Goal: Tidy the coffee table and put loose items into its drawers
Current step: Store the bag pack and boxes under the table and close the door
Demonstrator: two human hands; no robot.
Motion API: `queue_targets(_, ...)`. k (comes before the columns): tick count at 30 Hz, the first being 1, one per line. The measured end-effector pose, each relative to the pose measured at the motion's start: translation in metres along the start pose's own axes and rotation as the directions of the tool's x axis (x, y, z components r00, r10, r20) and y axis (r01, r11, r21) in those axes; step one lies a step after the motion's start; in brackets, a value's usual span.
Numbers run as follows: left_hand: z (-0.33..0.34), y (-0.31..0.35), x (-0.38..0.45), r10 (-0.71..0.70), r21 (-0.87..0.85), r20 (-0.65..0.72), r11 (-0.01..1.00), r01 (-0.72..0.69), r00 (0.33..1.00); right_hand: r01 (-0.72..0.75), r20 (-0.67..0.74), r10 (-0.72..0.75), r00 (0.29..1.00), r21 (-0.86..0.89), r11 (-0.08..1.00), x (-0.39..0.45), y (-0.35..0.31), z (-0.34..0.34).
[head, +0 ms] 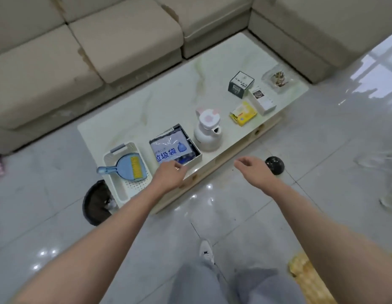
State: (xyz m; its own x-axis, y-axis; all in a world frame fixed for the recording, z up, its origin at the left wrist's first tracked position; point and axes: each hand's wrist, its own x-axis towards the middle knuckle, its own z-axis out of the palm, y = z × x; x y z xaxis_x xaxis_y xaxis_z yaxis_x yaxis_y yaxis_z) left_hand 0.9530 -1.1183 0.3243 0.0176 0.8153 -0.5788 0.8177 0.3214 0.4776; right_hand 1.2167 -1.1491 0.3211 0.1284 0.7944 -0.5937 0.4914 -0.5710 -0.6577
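The white marble-topped coffee table (168,95) holds loose items. A white perforated tray (124,189) carries a blue dustpan with a yellow brush (128,168). A box with a bag pack printed in blue (174,145) lies beside a white kettle with a pink lid (208,130). Further right are a yellow box (243,114), a white box (262,99), a dark green box (241,84) and a glass ashtray (278,77). Drawer fronts (256,132) show under the top. My left hand (168,175) hovers empty by the pack's near corner. My right hand (254,170) is empty over the floor.
A beige sectional sofa (124,40) wraps the table's far side and right end. A black bin (96,202) stands on the floor at the table's left corner. A black round object (275,165) lies on the glossy tiles near my right hand. My white shoe (207,252) is below.
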Motion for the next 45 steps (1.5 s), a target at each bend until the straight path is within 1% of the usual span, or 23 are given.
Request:
queue_targets(3,0.011,-0.012,0.038,-0.155,-0.106,-0.113,0.984,0.143,0.981,0.021,0.031,-0.02,0.999,-0.009,1.0,0.049,0.014,-0.001)
queue_targets(6,0.036,-0.031,0.087,-0.346,-0.208,-0.267,0.932,0.296,0.899,0.087,0.044,-0.082,0.996,-0.14,0.986,0.111,0.034,0.004)
queue_targets(7,0.044,-0.036,0.101,-0.385,-0.236,-0.313,0.917,0.321,0.868,0.114,0.049,-0.107,0.993,-0.18,0.977,0.133,0.041,0.008)
queue_targets(9,0.064,-0.045,0.128,-0.414,-0.287,-0.396,0.904,0.317,0.82,0.159,0.085,-0.142,0.986,-0.248,0.956,0.178,0.059,0.018)
queue_targets(11,0.075,-0.046,0.15,-0.408,-0.304,-0.448,0.907,0.293,0.796,0.211,0.111,-0.184,0.977,-0.33,0.92,0.218,0.075,0.026)
queue_targets(13,0.085,-0.055,0.17,-0.402,-0.3,-0.488,0.911,0.283,0.775,0.299,0.137,-0.267,0.954,-0.378,0.876,0.253,0.093,0.039)
queue_targets(16,0.089,-0.073,0.19,-0.407,-0.293,-0.531,0.911,0.289,0.744,0.411,0.111,-0.407,0.907,-0.442,0.797,0.293,0.11,0.063)
queue_targets(19,0.083,-0.082,0.199,-0.415,-0.327,-0.551,0.906,0.27,0.724,0.41,0.061,-0.436,0.898,-0.475,0.778,0.317,0.131,0.096)
queue_targets(21,0.078,-0.083,0.202,-0.402,-0.387,-0.58,0.901,0.195,0.708,0.413,0.018,-0.486,0.874,-0.556,0.721,0.329,0.149,0.116)
queue_targets(24,0.079,-0.089,0.2,-0.348,-0.478,-0.686,0.878,-0.036,0.639,0.459,-0.107,-0.596,0.796,-0.535,0.709,0.345,0.167,0.136)
queue_targets(26,0.087,-0.082,0.19,-0.312,-0.52,-0.732,0.83,-0.203,0.605,0.476,-0.181,-0.648,0.74,-0.54,0.694,0.349,0.173,0.143)
queue_targets(27,0.097,-0.077,0.184,-0.291,-0.548,-0.739,0.784,-0.29,0.608,0.481,-0.198,-0.667,0.719,-0.551,0.682,0.352,0.177,0.143)
queue_targets(28,0.101,-0.071,0.179,-0.271,-0.577,-0.733,0.734,-0.36,0.623,0.48,-0.195,-0.666,0.72,-0.554,0.68,0.354,0.175,0.142)
queue_targets(30,0.127,-0.065,0.168,-0.21,-0.609,-0.721,0.646,-0.46,0.661,0.48,-0.204,-0.687,0.697,-0.58,0.659,0.355,0.178,0.143)
queue_targets(33,0.173,-0.067,0.155,-0.162,-0.632,-0.702,0.591,-0.501,0.694,0.479,-0.213,-0.715,0.667,-0.612,0.629,0.357,0.18,0.145)
queue_targets(34,0.191,-0.069,0.151,-0.164,-0.632,-0.707,0.584,-0.509,0.688,0.48,-0.215,-0.724,0.655,-0.622,0.619,0.356,0.183,0.147)
queue_targets(37,0.242,-0.076,0.144,-0.193,-0.598,-0.748,0.611,-0.518,0.635,0.511,-0.214,-0.75,0.625,-0.615,0.601,0.359,0.189,0.143)
queue_targets(39,0.268,-0.085,0.143,-0.214,-0.609,-0.742,0.613,-0.504,0.636,0.596,-0.223,-0.795,0.563,-0.557,0.578,0.357,0.201,0.144)
queue_targets(41,0.283,-0.096,0.145,-0.256,-0.645,-0.726,0.576,-0.502,0.639,0.694,-0.278,-0.816,0.506,-0.431,0.577,0.35,0.226,0.161)
queue_targets(42,0.289,-0.103,0.147,-0.275,-0.653,-0.724,0.566,-0.503,0.632,0.725,-0.328,-0.783,0.529,-0.305,0.618,0.343,0.242,0.175)
queue_targets(43,0.295,-0.108,0.15,-0.293,-0.654,-0.728,0.569,-0.499,0.62,0.701,-0.355,-0.696,0.624,-0.139,0.7,0.338,0.259,0.191)
queue_targets(44,0.3,-0.116,0.15,-0.309,-0.65,-0.735,0.573,-0.498,0.604,0.604,-0.314,-0.563,0.764,0.044,0.796,0.335,0.273,0.21)
queue_targets(45,0.305,-0.122,0.15,-0.327,-0.655,-0.737,0.563,-0.504,0.592,0.44,-0.191,-0.406,0.894,0.204,0.874,0.337,0.283,0.227)
